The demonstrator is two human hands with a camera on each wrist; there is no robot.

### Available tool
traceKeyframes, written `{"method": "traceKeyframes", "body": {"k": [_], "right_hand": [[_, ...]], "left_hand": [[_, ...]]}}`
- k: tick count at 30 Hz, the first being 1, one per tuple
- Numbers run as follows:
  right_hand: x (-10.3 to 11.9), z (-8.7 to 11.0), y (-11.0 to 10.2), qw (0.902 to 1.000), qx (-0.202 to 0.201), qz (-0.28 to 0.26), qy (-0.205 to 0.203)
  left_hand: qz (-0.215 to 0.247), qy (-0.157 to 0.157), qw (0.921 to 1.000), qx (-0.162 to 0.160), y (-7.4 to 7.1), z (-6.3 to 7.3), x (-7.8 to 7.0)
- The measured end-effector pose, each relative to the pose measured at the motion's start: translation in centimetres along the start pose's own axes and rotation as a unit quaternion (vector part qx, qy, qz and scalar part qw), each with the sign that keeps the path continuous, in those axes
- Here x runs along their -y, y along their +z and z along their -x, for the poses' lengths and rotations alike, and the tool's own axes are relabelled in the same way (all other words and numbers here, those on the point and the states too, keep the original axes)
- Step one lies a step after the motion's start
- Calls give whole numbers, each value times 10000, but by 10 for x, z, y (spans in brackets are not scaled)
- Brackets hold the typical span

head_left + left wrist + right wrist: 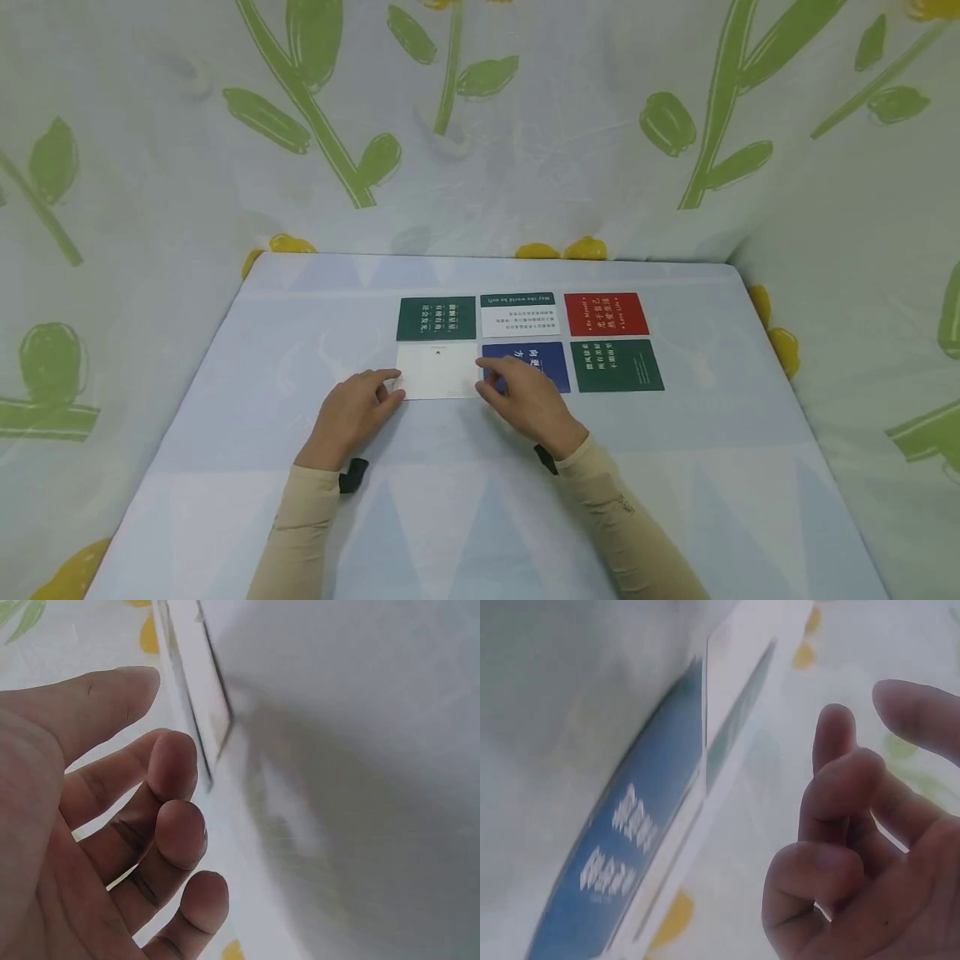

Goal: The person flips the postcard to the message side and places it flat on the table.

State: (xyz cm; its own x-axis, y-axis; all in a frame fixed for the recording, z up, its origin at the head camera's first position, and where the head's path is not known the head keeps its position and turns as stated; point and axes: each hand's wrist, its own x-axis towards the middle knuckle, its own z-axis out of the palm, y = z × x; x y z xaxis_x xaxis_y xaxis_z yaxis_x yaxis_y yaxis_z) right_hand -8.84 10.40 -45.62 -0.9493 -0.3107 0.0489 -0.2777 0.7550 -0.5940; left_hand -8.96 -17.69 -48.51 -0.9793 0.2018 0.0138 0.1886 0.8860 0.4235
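Note:
A plain white card (437, 372) with a tiny mark lies flat at the front left of two rows of cards. My left hand (351, 415) is at its left edge, and the left wrist view shows that hand (135, 802) with loosely bent fingers and nothing between them. Over the blue card (553, 367) is my right hand (531, 402), its thumb and forefinger at the white card's right edge. In the right wrist view this hand (862, 825) has bent fingers around an empty gap, with the blue card (630, 847) beside it.
Behind the white card lies a green card (437, 318), then a green-and-white card (519, 315) and a red card (606, 314). Another green card (618, 366) is at the front right. The cards rest on a pale patterned table (480, 517), with leaf-print cloth (525, 167) around it.

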Motion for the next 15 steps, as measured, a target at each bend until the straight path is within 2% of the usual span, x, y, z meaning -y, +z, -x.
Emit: {"method": "traceKeyframes", "body": {"k": [8,15], "right_hand": [[-17,7,-16,9996,-250,-81,48],[-38,11,-30,9985,-412,40,372]], "left_hand": [[-330,411,9977,-433,0,-2,-7],[-437,884,9930,-654,8,-9,-22]]}}
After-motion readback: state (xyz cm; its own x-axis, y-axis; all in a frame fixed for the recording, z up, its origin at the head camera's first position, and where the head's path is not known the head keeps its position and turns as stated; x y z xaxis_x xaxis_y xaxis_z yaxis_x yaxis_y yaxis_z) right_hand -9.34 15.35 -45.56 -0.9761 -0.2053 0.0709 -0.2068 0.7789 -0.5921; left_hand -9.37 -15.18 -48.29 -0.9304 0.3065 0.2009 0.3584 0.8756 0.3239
